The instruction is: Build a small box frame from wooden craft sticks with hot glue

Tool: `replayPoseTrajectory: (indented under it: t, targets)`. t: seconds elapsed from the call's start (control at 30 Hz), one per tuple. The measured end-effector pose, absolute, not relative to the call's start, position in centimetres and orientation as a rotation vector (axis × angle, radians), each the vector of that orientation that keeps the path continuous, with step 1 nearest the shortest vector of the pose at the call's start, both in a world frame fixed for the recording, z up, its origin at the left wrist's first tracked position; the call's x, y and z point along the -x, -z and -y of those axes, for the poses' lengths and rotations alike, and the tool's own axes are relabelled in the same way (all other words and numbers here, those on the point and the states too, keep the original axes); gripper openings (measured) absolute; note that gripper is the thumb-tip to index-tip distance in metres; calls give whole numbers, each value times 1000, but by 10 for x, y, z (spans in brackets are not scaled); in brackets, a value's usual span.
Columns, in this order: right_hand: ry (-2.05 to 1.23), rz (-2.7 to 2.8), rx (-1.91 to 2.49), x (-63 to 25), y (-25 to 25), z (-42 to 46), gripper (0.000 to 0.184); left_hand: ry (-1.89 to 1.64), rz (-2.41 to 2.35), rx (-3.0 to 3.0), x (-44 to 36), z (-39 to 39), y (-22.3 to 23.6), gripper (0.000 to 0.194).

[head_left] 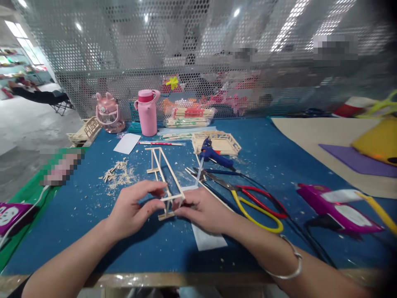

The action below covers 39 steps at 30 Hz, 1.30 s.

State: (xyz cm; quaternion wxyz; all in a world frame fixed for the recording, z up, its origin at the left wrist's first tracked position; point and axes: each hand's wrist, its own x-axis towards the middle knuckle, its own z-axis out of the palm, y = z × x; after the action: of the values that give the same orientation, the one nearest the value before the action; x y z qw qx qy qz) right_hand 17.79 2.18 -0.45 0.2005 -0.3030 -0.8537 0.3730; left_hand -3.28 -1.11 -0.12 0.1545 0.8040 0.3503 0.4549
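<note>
A small frame of thin wooden sticks (174,170) stands tilted over the blue table, its near end between my two hands. My left hand (133,207) pinches it from the left with thumb and forefinger. From the other side, the fingers of my right hand (201,209) close on the near corner, partly hidden behind the sticks. Under my right wrist lies a white paper piece (209,240). Just beyond are a blue glue gun (214,154) with a clear glue stick, and scissors (263,203) with red and yellow handles.
Wood scraps (116,171) lie left of the frame. Behind stand a pink bottle (147,114), a clear pink-lidded jug (108,116) and a wooden stick tray (228,145). A purple device (339,209) sits at the right. A perforated metal screen (192,49) closes off the back.
</note>
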Motion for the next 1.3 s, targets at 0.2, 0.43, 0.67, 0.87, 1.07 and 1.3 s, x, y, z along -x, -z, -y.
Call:
replayPoseTrajectory:
  t: [0.2,0.43,0.67,0.87,1.07,1.3]
  targets:
    - [-1022,2433,865,-179,5,-19,11,-1253,-917,-2453,35,11,-3,28]
    - [-972,2472,839,-180,6,-19,13,-1216,-831,-2590,34,8,-5,31]
    - [-1000,2475,838,-179,7,-20,15,-1222,-846,-2635,35,8,-5,30]
    - [-995,2458,837,-179,7,-20,15,-1219,-841,-2648,36,8,-4,31]
    - [-933,2423,819,-178,6,-18,13,-1229,-1026,-2324,34,11,0,47]
    - [-620,2346,767,-178,12,-20,16,-1089,-1086,-1892,23,15,4,16]
